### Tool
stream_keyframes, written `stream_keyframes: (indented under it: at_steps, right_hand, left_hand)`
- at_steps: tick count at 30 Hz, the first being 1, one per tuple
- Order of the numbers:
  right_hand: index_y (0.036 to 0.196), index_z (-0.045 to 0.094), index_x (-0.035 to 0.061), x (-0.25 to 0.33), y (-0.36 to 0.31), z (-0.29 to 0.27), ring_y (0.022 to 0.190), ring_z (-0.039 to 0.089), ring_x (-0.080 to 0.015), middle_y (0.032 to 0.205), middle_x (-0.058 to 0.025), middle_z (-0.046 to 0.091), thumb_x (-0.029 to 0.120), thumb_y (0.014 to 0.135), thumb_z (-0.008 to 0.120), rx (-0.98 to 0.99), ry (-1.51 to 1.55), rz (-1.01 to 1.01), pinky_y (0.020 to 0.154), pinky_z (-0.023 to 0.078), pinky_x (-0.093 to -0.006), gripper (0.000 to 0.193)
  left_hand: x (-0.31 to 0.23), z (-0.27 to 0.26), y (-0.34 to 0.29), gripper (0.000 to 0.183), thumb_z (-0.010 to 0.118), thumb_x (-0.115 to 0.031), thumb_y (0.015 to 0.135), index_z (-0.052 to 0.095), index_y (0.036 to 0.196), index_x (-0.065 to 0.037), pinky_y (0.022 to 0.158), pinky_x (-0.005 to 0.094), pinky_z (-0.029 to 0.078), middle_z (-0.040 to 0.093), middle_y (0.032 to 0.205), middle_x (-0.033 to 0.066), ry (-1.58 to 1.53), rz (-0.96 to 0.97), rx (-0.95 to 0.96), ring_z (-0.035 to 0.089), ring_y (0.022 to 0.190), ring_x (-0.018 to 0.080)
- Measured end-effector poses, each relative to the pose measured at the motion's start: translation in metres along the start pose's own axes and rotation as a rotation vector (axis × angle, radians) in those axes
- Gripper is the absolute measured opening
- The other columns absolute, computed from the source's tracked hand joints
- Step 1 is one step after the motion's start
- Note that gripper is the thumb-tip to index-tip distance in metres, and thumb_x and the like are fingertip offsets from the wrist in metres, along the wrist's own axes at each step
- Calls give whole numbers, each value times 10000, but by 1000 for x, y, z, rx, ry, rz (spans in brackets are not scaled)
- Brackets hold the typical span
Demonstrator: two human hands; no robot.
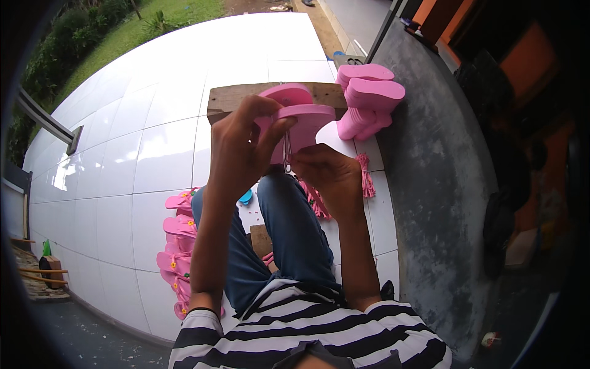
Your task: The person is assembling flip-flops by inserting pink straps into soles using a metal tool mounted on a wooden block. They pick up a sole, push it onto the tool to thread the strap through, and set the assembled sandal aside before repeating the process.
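My left hand (239,141) is closed around a pair of pink foam flip-flop soles (304,112), tilted up above my knees, its thumb and fingers at their edge. Just below the upper sole, a thin metal wire tool (286,147) with a looped end hangs near my left thumb. The fingertips of my right hand (332,175) pinch together at the tool's lower part. Pink straps (316,200) show below the right hand, and I cannot tell whether one is in its fingers. Behind the soles lies a wooden block (230,101).
Stacks of pink soles (375,92) stand right of the block, near a bundle of pink straps (365,175). Several pink flip-flops with small flowers (177,263) line the floor at my left. A light blue object (246,197) lies beside my knee. White tiles (163,154) cover the floor.
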State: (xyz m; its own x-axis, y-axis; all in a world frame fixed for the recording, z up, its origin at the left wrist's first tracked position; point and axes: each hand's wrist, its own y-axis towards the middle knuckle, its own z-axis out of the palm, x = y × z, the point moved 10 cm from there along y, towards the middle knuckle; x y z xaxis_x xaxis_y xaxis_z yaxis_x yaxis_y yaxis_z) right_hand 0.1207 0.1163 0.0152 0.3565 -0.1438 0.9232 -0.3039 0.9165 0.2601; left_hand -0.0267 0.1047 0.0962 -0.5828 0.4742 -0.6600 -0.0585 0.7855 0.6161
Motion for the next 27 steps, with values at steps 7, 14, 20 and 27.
stream_keyframes:
  at_steps: [7,14,20,27]
  right_hand:
    - [1137,629,66,75,-18,-26,1057,614,-246,1194,-141,584,189,867,754,-387,-553,-585,885,505,-396,322]
    - [1310,588,70,43,45,-3,1060,678,-210,1190,-109,674,190,843,782,196,-373,-263,905,555,-344,520]
    - [1300,608,94,52,33,13,1148,614,-206,1278,-86,622,140,855,754,147,-529,-484,978,505,-366,471]
    - [1214,639,59,12,35,20,1106,643,-193,1214,-90,672,99,877,727,265,52,-147,964,517,-323,351]
  left_hand:
    - [10,0,-33,283,660,-187,956,581,1170,-20,767,275,492,685,998,97,-332,44,-182,623,837,127]
    - [17,48,-6,400,471,-376,1052,606,1147,-12,781,214,430,623,973,10,-784,-145,143,542,885,65]
    - [27,54,-19,402,483,-399,1045,632,1031,-25,662,207,404,560,839,-33,-892,-226,122,492,762,32]
    - [0,41,-35,368,525,-357,1036,616,1042,0,701,203,421,594,875,-10,-795,-210,-25,512,783,44]
